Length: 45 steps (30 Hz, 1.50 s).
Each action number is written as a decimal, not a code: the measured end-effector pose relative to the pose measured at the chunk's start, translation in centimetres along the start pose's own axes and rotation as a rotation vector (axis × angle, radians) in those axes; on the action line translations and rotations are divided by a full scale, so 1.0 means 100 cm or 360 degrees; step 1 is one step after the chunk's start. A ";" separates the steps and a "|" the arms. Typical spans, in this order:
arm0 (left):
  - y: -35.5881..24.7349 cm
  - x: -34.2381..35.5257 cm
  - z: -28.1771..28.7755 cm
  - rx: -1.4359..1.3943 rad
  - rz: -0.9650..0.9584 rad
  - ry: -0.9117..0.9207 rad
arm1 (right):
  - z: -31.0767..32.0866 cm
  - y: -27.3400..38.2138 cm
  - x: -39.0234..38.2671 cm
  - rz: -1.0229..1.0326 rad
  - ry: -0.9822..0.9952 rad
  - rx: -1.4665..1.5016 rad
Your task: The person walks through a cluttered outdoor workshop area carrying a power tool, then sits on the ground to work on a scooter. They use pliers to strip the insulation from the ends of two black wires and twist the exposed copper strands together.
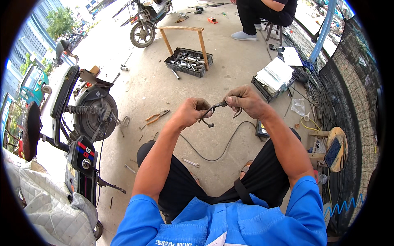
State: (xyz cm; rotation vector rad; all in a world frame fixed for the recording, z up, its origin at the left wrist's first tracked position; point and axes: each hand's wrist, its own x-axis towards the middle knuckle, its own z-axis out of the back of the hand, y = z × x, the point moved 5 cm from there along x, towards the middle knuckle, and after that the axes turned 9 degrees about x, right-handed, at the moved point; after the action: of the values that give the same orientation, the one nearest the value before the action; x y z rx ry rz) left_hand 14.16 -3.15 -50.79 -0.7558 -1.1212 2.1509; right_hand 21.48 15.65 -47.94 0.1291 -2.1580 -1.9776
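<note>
A short black cable (212, 110) is stretched between my two hands, above the floor in front of my knees. My left hand (193, 112) pinches it from the left, with a loop and a small dark end hanging just below. On the other side, my right hand (247, 102) grips the cable between thumb and fingers, and another bent piece dangles under it. What the fingertips cover cannot be made out. Beneath my hands, a thin black cord (221, 158) curves across the concrete.
Orange-handled pliers (157, 117) and a wrench (190, 162) lie on the floor. Ahead stands a black crate (184, 70) of metal parts with a wooden handle. A scooter (84, 153) is at left; a wooden stool (341, 141) at right. A person (264, 16) sits far off.
</note>
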 end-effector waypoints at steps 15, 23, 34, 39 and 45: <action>-0.027 -0.016 0.004 0.0146 -0.0660 -0.0868 | 0.022 -0.009 -0.001 -0.0123 -0.0668 0.0043; -0.010 0.001 -0.016 -0.0027 -0.0251 -0.0521 | 0.010 -0.010 0.001 -0.0164 -0.0549 0.0328; -0.015 0.000 -0.019 -0.0252 -0.0248 -0.0433 | 0.009 -0.015 0.001 -0.0204 -0.0458 0.0327; -0.009 -0.001 -0.021 -0.0369 -0.0092 -0.0351 | 0.008 -0.012 0.003 -0.0156 -0.0603 -0.0004; -0.008 -0.008 0.011 -0.0270 -0.0153 -0.0331 | 0.027 -0.023 0.005 -0.0039 -0.0458 -0.0482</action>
State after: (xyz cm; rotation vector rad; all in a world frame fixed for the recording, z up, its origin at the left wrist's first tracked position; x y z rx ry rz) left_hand 14.08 -3.96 -49.39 -0.5470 -1.4324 2.1090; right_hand 20.29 17.95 -50.35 -0.1886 -1.9831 -2.4367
